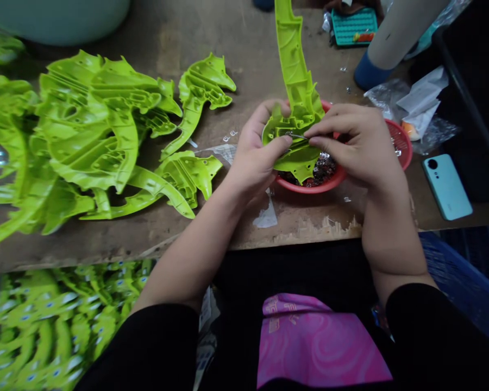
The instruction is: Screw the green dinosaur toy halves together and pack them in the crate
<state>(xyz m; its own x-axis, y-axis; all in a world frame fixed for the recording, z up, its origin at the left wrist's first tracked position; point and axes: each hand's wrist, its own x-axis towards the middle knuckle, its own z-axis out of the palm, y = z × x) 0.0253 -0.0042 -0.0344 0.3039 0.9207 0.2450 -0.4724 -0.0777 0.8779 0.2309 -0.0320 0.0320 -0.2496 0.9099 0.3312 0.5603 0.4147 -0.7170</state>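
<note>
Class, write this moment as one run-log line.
left hand: holds ribbed lime-green plastic part | right hand: pinches thin metallic rod at it | beneath: round red plastic bowl, shiny pieces inside

1. At the bottom centre of the frame, a pink panel [321, 347] bears gold lettering [273, 315] near its upper left edge; one character looks like an "F", while the others cannot be made out.
2. At the right of the frame, a pale blue phone [448, 187] carries a faint mark near its lower end, too small to read.
</note>
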